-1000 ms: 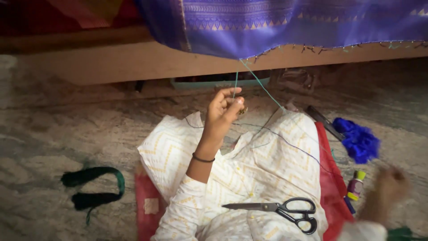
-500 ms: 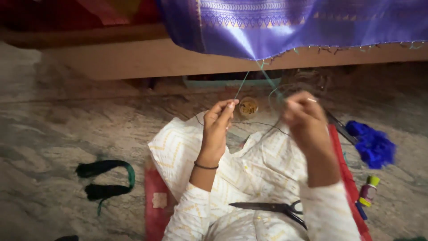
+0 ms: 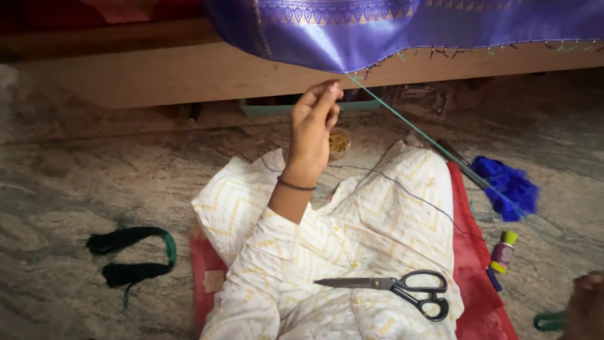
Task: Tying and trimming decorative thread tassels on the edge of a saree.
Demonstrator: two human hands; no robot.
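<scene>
My left hand (image 3: 313,129) is raised to the hanging edge of a purple silk cloth (image 3: 390,28), its fingertips pinched on a thin green thread (image 3: 415,129) where it leaves the hem. The thread runs taut down and to the right towards my right hand (image 3: 586,303). That hand shows only partly at the bottom right corner, with curled fingers. Black-handled scissors (image 3: 402,288) lie on my lap, on the white patterned garment (image 3: 352,233). A second, dark thread (image 3: 409,189) trails across the garment.
A small bowl of gold beads (image 3: 340,142) sits on the floor behind my left hand. A blue thread bundle (image 3: 508,186) and a small yellow-capped bottle (image 3: 503,250) lie to the right. Dark green tassel bundles (image 3: 132,255) lie on the left. A wooden bed frame (image 3: 157,72) runs across the back.
My right hand has dropped from beside the left hand to the bottom right corner, drawing the green thread out taut. My left hand has risen closer to the cloth's hem.
</scene>
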